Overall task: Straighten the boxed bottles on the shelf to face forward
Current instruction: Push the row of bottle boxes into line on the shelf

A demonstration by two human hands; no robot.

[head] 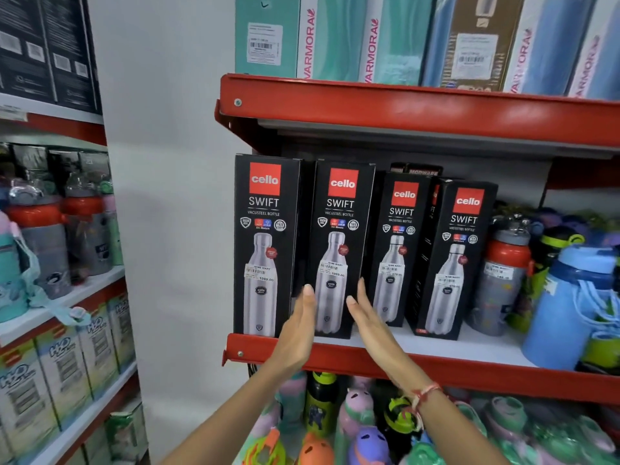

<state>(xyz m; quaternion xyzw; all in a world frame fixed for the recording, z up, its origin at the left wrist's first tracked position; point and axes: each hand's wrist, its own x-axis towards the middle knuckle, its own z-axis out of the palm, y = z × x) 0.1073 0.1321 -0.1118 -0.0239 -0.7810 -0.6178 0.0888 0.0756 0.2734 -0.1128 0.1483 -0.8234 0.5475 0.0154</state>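
Observation:
Several tall black boxes printed with a steel bottle stand in a row on the red-edged shelf. The first box is at the shelf's left end. The second box stands right beside it and faces front. A third box sits further back. The fourth box is turned a little, showing its left side. My left hand is flat and open at the lower left edge of the second box. My right hand is flat and open at its lower right edge. Both palms face each other across that box.
Loose bottles with red and blue lids crowd the shelf right of the boxes. Teal and blue boxes fill the shelf above. Colourful children's bottles lie below. A second rack with bottles stands at the left.

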